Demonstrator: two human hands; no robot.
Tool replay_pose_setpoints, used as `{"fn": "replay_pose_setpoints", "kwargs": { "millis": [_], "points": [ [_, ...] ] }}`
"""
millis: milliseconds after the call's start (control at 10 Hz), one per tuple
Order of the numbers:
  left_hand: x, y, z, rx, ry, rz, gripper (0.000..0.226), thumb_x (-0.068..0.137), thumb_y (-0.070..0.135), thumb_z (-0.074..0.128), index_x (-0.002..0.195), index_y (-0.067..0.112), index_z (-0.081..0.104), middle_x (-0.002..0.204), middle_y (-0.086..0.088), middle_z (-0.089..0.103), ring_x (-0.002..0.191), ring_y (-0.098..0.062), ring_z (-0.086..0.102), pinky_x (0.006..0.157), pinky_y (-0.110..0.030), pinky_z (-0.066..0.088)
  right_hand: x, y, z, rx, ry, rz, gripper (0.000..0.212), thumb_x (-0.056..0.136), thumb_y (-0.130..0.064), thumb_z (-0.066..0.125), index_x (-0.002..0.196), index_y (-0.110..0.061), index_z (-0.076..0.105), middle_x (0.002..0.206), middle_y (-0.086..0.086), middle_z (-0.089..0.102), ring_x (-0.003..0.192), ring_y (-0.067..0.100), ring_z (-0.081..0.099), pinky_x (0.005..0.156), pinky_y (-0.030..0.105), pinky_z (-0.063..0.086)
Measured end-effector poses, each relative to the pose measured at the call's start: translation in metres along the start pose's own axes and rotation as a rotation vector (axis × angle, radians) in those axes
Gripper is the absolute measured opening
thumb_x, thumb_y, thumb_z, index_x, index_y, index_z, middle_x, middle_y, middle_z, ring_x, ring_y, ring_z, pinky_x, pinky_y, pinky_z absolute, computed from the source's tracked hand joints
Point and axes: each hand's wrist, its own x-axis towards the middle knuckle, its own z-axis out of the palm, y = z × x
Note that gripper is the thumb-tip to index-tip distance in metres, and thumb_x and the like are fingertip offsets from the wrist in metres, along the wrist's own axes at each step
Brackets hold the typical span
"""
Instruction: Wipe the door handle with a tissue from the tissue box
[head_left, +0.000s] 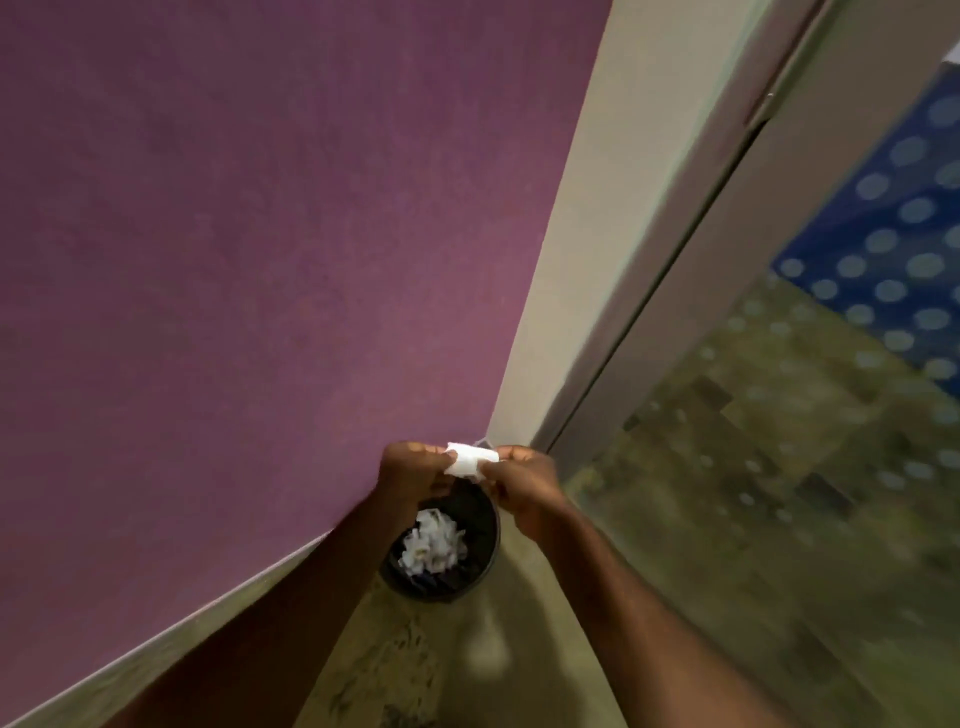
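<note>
A small white paper tissue (471, 460), crumpled and folded into a short, thick wad, sits between the two hands at fingertip level. Its left end is pinched in the fingers of the left hand (415, 470), and its right end is pinched in the fingers of the right hand (524, 480), so it spans the narrow gap between them. The wad lies roughly level, its upper face bright, its lower edge bunched and wrinkled just above the knuckles and thumbs of both hands.
</note>
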Motion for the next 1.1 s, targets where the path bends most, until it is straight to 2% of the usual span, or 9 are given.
{"fn": "replay_pose_setpoints", "kwargs": {
  "millis": [100,200,400,600,700,800,900,1000,1100],
  "points": [
    [0.042,-0.034,-0.011,0.250,0.139,0.084,0.016,0.078,-0.001,0.068,0.094,-0.004,0.070,0.080,-0.015,0.065,0.073,-0.024,0.063,0.073,-0.037,0.054,0.045,0.036,0.018,-0.124,0.015,-0.017,0.023,0.078,0.008,0.064,0.062,-0.008,0.058,0.067,0.012,0.055,0.061,0.023,0.055,0.055,0.028,0.050],
    [0.082,-0.065,-0.025,0.573,0.213,0.203,0.021,0.084,0.005,0.062,0.103,0.000,0.068,0.105,-0.014,0.068,0.100,-0.027,0.062,0.080,-0.027,0.041,0.088,0.069,0.035,-0.413,0.157,-0.103,0.009,0.074,-0.004,0.071,0.083,-0.005,0.067,0.090,0.016,0.068,0.086,0.028,0.065,0.081,0.039,0.054],
    [0.133,-0.125,-0.059,0.720,0.261,0.307,0.018,0.090,0.009,0.050,0.079,0.010,0.064,0.087,-0.016,0.067,0.088,-0.029,0.062,0.068,-0.023,0.029,0.157,0.124,0.052,-0.692,0.219,-0.202,0.017,0.069,-0.011,0.076,0.085,-0.006,0.073,0.090,0.013,0.074,0.086,0.027,0.068,0.071,0.025,0.045],
    [0.149,-0.158,-0.075,0.700,0.241,0.302,0.017,0.089,0.009,0.056,0.099,0.004,0.069,0.097,-0.014,0.071,0.091,-0.027,0.064,0.072,-0.024,0.038,0.193,0.170,0.059,-0.787,0.151,-0.126,0.012,0.076,-0.006,0.066,0.085,-0.004,0.073,0.093,0.018,0.074,0.091,0.029,0.068,0.070,0.027,0.046],
    [0.152,-0.171,-0.080,0.709,0.220,0.282,0.022,0.091,0.009,0.055,0.107,0.003,0.068,0.106,-0.014,0.071,0.098,-0.027,0.065,0.077,-0.023,0.040,0.188,0.187,0.059,-0.621,0.170,-0.076,0.014,0.078,-0.002,0.068,0.089,-0.007,0.076,0.096,0.014,0.075,0.092,0.024,0.067,0.074,0.024,0.044],
    [0.152,-0.176,-0.079,0.741,0.194,0.240,0.023,0.091,0.010,0.053,0.108,0.003,0.067,0.110,-0.015,0.070,0.101,-0.028,0.064,0.079,-0.026,0.042,0.180,0.193,0.054,-0.474,0.186,-0.039,0.018,0.077,0.010,0.062,0.079,-0.003,0.075,0.084,0.014,0.075,0.077,0.017,0.065,0.072,0.014,0.050],
    [0.151,-0.180,-0.077,0.832,0.162,0.210,0.030,0.095,0.015,0.049,0.119,0.003,0.062,0.122,-0.017,0.064,0.113,-0.030,0.058,0.091,-0.032,0.044,0.177,0.189,0.048,-0.508,0.206,-0.059,0.024,0.075,0.015,0.055,0.079,0.001,0.074,0.086,0.017,0.076,0.073,0.014,0.063,0.057,-0.001,0.039],
    [0.144,-0.176,-0.070,0.944,0.095,0.238,0.040,0.097,0.025,0.046,0.129,0.002,0.054,0.130,-0.018,0.058,0.122,-0.031,0.052,0.100,-0.036,0.041,0.171,0.177,0.044,-0.802,0.084,-0.133,0.025,0.081,0.005,0.055,0.098,-0.001,0.072,0.104,0.015,0.073,0.094,0.021,0.066,0.074,0.009,0.041],
    [0.136,-0.170,-0.061,1.117,0.078,0.464,0.048,0.092,0.027,0.053,0.126,-0.007,0.056,0.128,-0.027,0.058,0.122,-0.043,0.052,0.100,-0.047,0.045,0.162,0.164,0.049,-1.098,-0.019,-0.270,0.038,0.092,-0.017,0.049,0.130,-0.013,0.054,0.135,0.011,0.056,0.124,0.027,0.052,0.103,0.034,0.042]
  ]
}}
